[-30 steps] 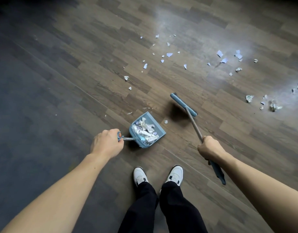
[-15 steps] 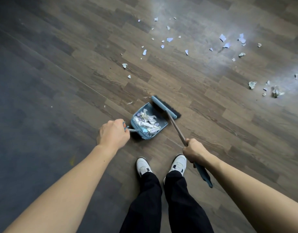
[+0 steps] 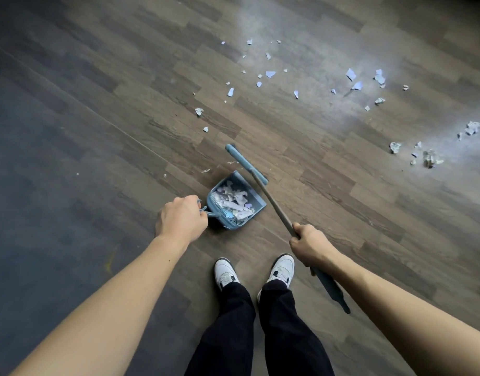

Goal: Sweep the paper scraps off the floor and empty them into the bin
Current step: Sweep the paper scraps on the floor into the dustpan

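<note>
Change noted: the broom head, which stood clear to the right of the dustpan a second ago and sat at its mouth half a second ago, now lies just beyond the lip, angled across it. The lone scrap seen earlier beside the mouth no longer shows on the floor – judged swept in.

Grip: the left hand is curled round the dustpan handle; the right hand is clamped on the broom shaft.

Task items: the pan holds a heap of collected paper. Many paper scraps remain scattered well ahead, with a crumpled group far right and two slivers near the lip. No bin is in view. Judgement – sweeping is part done; emptying has not begun.

Surface and room: dark wood-pattern planks, with pale glare at the upper right. White shoes and black trousers stand just behind the pan.
</note>
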